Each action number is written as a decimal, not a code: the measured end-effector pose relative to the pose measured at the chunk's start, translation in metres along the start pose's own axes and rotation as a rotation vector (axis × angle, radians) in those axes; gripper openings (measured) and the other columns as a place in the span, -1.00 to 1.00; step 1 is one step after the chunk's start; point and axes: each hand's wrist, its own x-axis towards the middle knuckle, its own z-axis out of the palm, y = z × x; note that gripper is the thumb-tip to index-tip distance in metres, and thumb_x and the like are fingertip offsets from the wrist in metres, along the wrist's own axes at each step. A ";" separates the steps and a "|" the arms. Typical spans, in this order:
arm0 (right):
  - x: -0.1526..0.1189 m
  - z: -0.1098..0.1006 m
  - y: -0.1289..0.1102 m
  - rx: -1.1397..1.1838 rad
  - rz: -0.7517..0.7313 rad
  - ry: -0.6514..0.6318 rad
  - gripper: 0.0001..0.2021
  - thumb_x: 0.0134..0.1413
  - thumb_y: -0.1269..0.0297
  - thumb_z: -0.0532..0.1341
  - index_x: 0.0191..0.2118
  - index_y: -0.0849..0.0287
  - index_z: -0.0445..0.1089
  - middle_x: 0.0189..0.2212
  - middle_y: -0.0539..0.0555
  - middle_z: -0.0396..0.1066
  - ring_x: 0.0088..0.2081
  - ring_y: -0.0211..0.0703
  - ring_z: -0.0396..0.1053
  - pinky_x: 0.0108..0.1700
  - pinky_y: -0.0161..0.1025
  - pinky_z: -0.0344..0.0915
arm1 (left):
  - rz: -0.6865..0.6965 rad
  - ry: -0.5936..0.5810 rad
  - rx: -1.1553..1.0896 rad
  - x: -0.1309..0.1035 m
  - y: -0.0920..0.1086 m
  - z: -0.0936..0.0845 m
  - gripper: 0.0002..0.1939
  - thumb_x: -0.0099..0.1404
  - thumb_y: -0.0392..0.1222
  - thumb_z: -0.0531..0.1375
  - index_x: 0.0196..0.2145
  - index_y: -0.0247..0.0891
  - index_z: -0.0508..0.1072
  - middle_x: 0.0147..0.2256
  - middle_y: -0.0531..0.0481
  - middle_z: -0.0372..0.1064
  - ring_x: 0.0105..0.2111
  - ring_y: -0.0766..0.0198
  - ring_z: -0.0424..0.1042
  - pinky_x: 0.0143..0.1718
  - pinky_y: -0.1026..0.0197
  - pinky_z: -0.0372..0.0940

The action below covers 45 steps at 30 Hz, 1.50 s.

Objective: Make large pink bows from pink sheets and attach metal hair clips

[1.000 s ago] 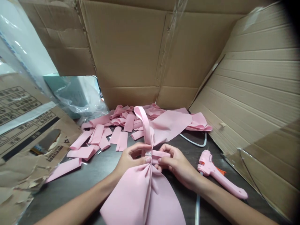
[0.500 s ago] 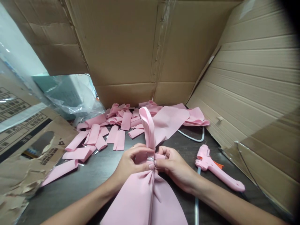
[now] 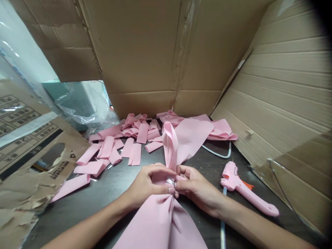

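A large pink fabric bow point(image 3: 158, 221) is gathered at its middle between my hands, with one loop standing up and wide folds spreading toward me. My left hand point(image 3: 149, 181) is closed round the gathered middle from the left, thumb in front. From the right, my right hand point(image 3: 195, 186) pinches a short pink strip point(image 3: 181, 178) at the same spot. A small shiny silver piece, perhaps wire or a clip, shows between the fingertips. The fingers partly cover the join.
Several folded pink fabric pieces point(image 3: 106, 147) lie at the back left. Larger pink fabric point(image 3: 195, 133) lies behind the bow. A pink glue gun point(image 3: 240, 188) with a glue stick rests at the right. Cardboard walls point(image 3: 140, 48) enclose the table point(image 3: 103, 197); a torn box point(image 3: 59, 155) stands left.
The camera view has shifted slightly, so the scene sits further right. My hands keep their grip on the bow's middle, and its upright loop has turned slightly.
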 end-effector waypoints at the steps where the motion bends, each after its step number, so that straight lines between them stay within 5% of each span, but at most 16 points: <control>1: 0.000 0.000 0.000 -0.009 -0.003 -0.012 -0.66 -0.34 0.39 0.45 -0.46 0.23 0.26 -0.55 -0.10 0.31 -0.57 -0.39 0.24 -0.50 -0.39 0.24 | 0.004 -0.012 0.002 0.000 0.001 -0.001 -0.66 -0.02 -0.18 0.42 -0.22 -0.22 0.58 -0.24 -0.06 0.43 -0.22 0.20 0.44 -0.12 0.21 0.31; 5: 0.003 -0.002 0.002 -0.032 -0.018 -0.010 -0.65 -0.33 0.41 0.45 -0.46 0.22 0.23 -0.54 -0.09 0.31 -0.57 -0.40 0.21 -0.53 -0.41 0.20 | 0.011 -0.030 0.021 0.000 0.001 -0.002 -0.65 -0.03 -0.19 0.43 -0.22 -0.22 0.59 -0.22 -0.07 0.44 -0.18 0.20 0.43 -0.08 0.23 0.30; 12: 0.005 -0.011 0.003 -0.047 -0.093 0.012 -0.57 -0.27 0.28 0.48 -0.49 0.17 0.14 -0.61 -0.15 0.23 -0.61 -0.41 0.16 -0.60 -0.44 0.11 | -0.246 0.001 -0.408 0.002 -0.005 -0.002 -0.59 -0.16 -0.28 0.47 -0.27 -0.28 0.60 -0.26 -0.12 0.53 -0.25 0.14 0.52 -0.15 0.16 0.39; 18: 0.006 -0.009 0.003 -0.048 -0.096 0.035 -0.50 -0.34 0.23 0.51 -0.50 0.15 0.11 -0.63 -0.16 0.22 -0.63 -0.41 0.14 -0.62 -0.45 0.10 | -0.262 -0.079 -0.528 0.003 -0.005 0.000 -0.64 -0.13 -0.30 0.46 -0.29 -0.23 0.62 -0.28 -0.07 0.51 -0.25 0.16 0.52 -0.11 0.16 0.38; 28: 0.006 -0.013 -0.002 -0.162 -0.097 -0.015 -0.72 -0.15 0.29 0.41 -0.40 0.22 0.28 -0.54 -0.07 0.30 -0.54 -0.36 0.25 -0.52 -0.41 0.22 | -0.168 0.047 -0.236 -0.001 0.003 -0.001 -0.57 -0.06 -0.21 0.44 -0.16 -0.14 0.60 -0.19 -0.03 0.33 -0.18 0.21 0.43 -0.13 0.28 0.34; 34: 0.005 -0.014 -0.003 -0.317 -0.098 0.036 -0.72 0.00 0.14 0.31 -0.44 0.22 0.26 -0.62 -0.04 0.34 -0.64 -0.40 0.19 -0.62 -0.46 0.11 | -0.111 0.084 -0.151 0.001 0.005 -0.008 -0.57 -0.08 -0.19 0.44 -0.18 -0.21 0.60 -0.21 -0.05 0.32 -0.18 0.21 0.40 -0.13 0.26 0.32; 45: 0.002 -0.013 0.005 -0.311 -0.089 0.093 -0.62 -0.10 0.03 0.37 -0.46 0.20 0.24 -0.68 -0.10 0.27 -0.67 -0.40 0.19 -0.67 -0.49 0.10 | -0.046 0.092 -0.117 -0.001 0.004 -0.004 -0.60 -0.08 -0.21 0.45 -0.21 -0.22 0.60 -0.26 -0.03 0.37 -0.22 0.24 0.42 -0.16 0.25 0.32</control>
